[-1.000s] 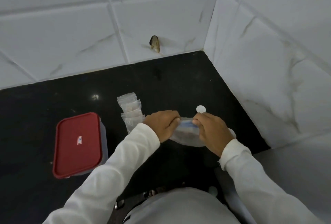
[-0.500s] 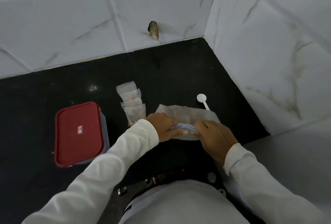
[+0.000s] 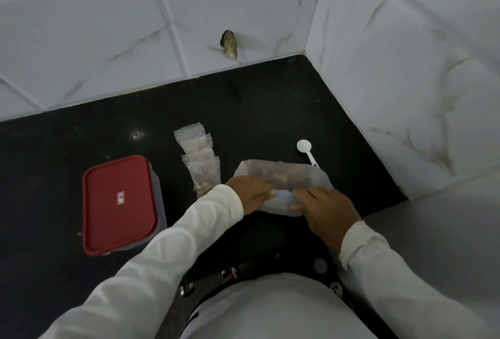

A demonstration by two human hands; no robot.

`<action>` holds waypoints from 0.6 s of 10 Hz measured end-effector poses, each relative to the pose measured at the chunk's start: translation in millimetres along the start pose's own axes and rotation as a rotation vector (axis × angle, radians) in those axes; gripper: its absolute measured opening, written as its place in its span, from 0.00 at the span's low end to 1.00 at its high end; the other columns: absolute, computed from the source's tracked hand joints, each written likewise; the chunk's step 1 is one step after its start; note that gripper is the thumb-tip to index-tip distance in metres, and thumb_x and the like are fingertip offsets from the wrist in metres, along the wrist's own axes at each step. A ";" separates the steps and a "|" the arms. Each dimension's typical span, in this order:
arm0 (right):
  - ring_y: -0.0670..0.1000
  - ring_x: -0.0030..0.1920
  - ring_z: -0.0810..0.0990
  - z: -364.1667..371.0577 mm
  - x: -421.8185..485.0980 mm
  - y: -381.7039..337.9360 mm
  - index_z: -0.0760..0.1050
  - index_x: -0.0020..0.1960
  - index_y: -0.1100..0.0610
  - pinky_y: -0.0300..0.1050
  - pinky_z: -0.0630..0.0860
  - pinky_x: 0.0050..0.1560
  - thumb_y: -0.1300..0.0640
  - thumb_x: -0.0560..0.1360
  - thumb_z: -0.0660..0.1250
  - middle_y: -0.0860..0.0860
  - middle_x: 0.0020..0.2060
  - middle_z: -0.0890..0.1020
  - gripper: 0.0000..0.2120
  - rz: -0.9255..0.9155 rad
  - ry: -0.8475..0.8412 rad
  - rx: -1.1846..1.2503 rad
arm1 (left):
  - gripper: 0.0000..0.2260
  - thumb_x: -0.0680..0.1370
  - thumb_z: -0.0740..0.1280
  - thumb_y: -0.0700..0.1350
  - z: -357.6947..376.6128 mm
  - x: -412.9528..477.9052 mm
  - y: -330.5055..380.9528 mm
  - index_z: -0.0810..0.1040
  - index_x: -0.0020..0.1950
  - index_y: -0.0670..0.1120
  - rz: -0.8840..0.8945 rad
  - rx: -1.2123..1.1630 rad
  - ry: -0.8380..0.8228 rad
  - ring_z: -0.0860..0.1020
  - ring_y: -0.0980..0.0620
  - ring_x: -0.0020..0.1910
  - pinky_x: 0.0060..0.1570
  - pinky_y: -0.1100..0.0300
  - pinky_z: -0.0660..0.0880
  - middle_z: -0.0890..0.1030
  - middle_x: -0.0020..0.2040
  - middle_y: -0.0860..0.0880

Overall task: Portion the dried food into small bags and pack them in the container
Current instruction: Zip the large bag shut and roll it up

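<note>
I see large bag [image 3: 281,176] flat, long axis 9–3, blue-sealed edge toward 6 | left hand [image 3: 251,193] and right hand [image 3: 324,207] pinch that edge | black counter [image 3: 270,111], white tiled walls [image 3: 405,54] cornering at 1

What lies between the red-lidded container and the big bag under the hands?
The overlapping row of small filled bags lies there on the black counter, in the head view.
</note>
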State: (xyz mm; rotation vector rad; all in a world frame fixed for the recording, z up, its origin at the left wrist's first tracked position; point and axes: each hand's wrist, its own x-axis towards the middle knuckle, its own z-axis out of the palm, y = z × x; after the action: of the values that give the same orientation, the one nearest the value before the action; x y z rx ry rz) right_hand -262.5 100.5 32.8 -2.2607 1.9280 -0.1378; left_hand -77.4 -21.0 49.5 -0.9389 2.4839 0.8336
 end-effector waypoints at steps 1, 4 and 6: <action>0.53 0.54 0.79 -2.0 11.6 0.3 0.73 0.63 0.51 0.46 0.76 0.54 0.55 0.76 0.66 0.50 0.53 0.80 0.16 0.107 -0.204 0.018 | 0.18 0.85 0.52 0.54 3.3 0.5 -0.1 0.76 0.65 0.48 0.008 -0.011 0.002 0.77 0.47 0.59 0.60 0.56 0.70 0.79 0.60 0.46; 0.53 0.48 0.79 0.3 19.4 -0.7 0.74 0.59 0.52 0.47 0.75 0.48 0.51 0.79 0.56 0.51 0.49 0.80 0.13 0.199 -0.071 -0.020 | 0.15 0.83 0.60 0.51 14.6 8.4 0.6 0.69 0.68 0.47 0.083 0.352 0.130 0.76 0.47 0.64 0.63 0.52 0.72 0.76 0.66 0.47; 0.51 0.39 0.83 30.1 9.8 -1.3 0.81 0.51 0.52 0.47 0.81 0.37 0.50 0.59 0.81 0.49 0.41 0.82 0.23 0.030 0.008 -0.094 | 0.14 0.84 0.58 0.48 13.4 20.7 6.1 0.74 0.67 0.46 0.062 0.298 -0.048 0.77 0.44 0.61 0.63 0.50 0.72 0.79 0.63 0.45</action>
State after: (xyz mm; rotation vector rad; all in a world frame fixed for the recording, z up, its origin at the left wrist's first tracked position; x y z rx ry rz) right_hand -254.3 93.0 3.1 -2.2913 2.0122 -0.0531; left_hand -94.8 -18.6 31.2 -0.7333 2.5149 0.4770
